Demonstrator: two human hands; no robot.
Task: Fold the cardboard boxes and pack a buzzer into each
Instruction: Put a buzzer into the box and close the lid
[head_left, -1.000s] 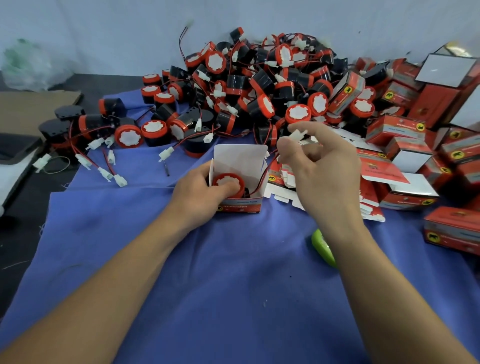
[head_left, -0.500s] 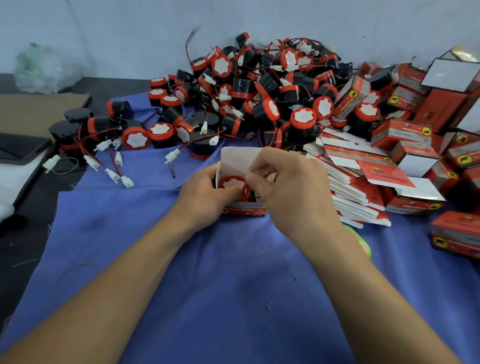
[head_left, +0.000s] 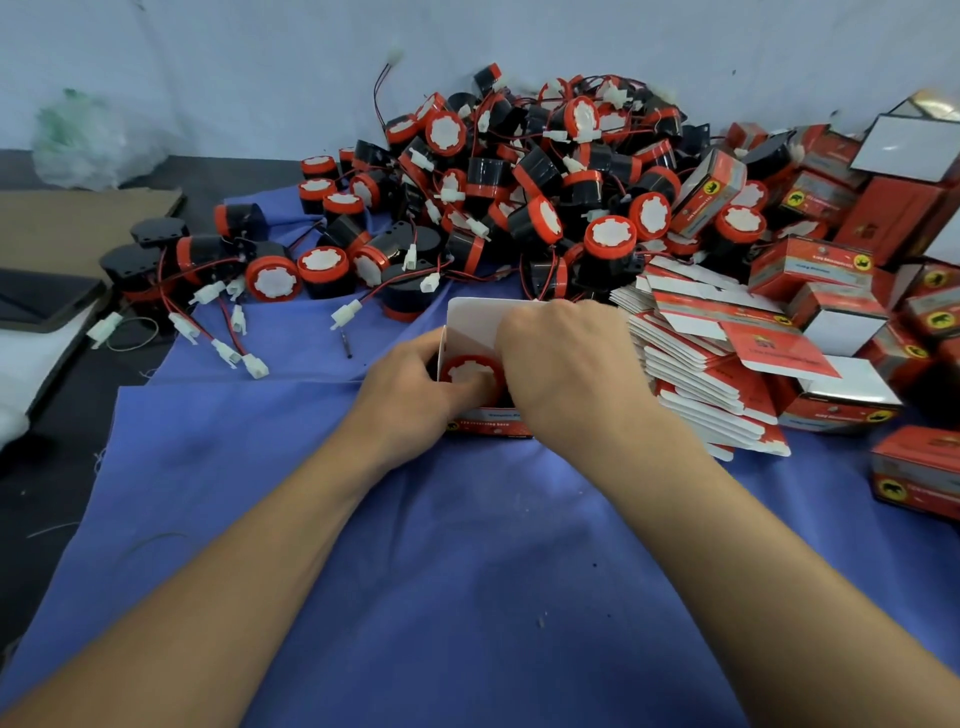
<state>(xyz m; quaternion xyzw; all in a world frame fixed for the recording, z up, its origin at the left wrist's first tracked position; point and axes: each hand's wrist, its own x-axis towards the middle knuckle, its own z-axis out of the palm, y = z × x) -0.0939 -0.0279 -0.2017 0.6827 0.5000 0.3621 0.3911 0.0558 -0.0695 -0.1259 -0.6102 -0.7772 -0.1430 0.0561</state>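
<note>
One open box (head_left: 470, 325): stands on the blue cloth (head_left: 467, 545) mid-desk (head_left: 52, 467), back flap up, white inside showing.
Buzzer (head_left: 467, 370): sits in that box, red-rimmed white face upward.
Left grip (head_left: 410, 387): holds the box's left wall, thumb over the rim and onto the buzzer's face.
Right grip (head_left: 566, 364): knuckles up over the box's right side, fingers curled down inside. Fingertips hidden, so cannot tell if they hold anything.
Loose buzzers (head_left: 519, 197): big heap behind the box, red and black wires with white plugs trailing left.
Flat boxes (head_left: 696, 374): stack just right of the right grip.
Folded boxes (head_left: 810, 265): red, piled far right.
</note>
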